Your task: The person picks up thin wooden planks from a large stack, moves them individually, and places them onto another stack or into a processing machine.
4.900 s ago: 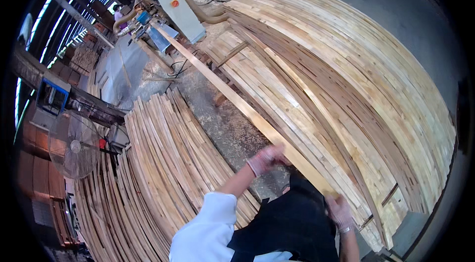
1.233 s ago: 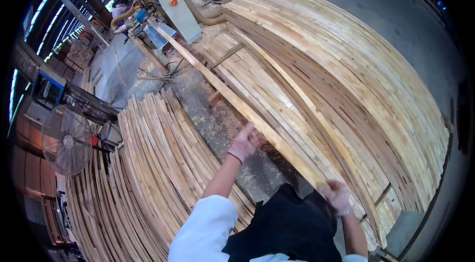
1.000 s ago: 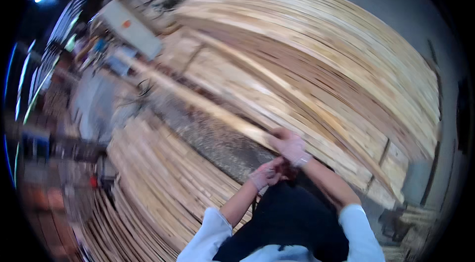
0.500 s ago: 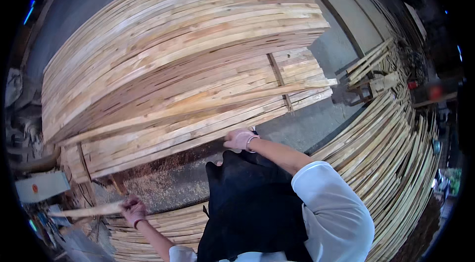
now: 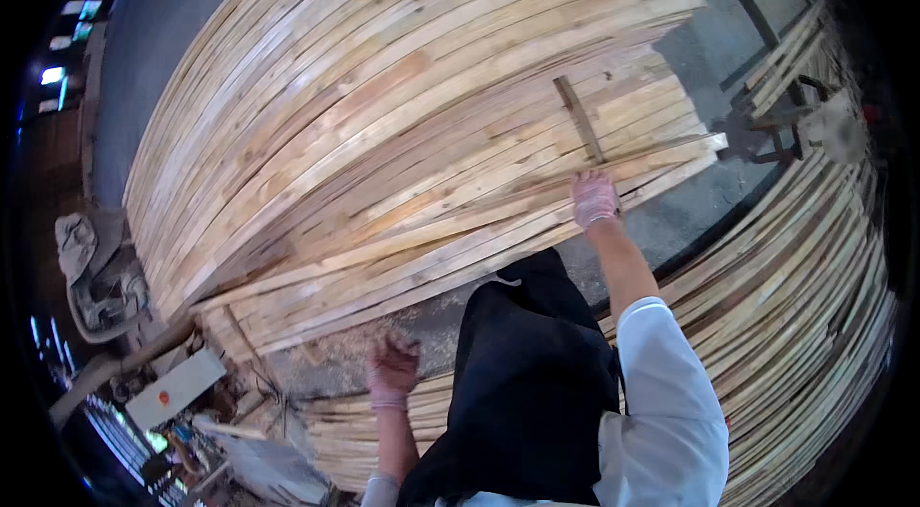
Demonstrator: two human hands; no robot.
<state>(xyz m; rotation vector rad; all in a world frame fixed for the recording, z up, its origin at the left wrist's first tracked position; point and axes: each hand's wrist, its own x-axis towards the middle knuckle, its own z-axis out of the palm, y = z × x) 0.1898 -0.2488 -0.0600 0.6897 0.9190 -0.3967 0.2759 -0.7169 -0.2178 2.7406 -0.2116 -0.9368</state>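
Note:
My right hand (image 5: 594, 198), in a pinkish glove, is closed over the near edge of a loose wooden strip (image 5: 661, 158). The strip lies slantwise across the lower tier of a large lumber stack (image 5: 412, 76). Close to the hand, a dark crosspiece (image 5: 578, 119) rests across the boards. My left hand (image 5: 393, 368), gloved alike and slightly blurred, hangs over the sawdust-strewn floor just short of the stack. Its fingers look apart and loosely bent, with nothing visible in them.
A pile of thin strips (image 5: 795, 315) spreads along my right, and more strips (image 5: 335, 440) lie at lower left. A machine with a pale panel (image 5: 177, 390) and red button stands at left. A stand (image 5: 829, 128) is at far right.
My left hand has let go of a wooden strip by the machine and moved right. My right hand has reached forward and right onto the loose strip. The view has shifted.

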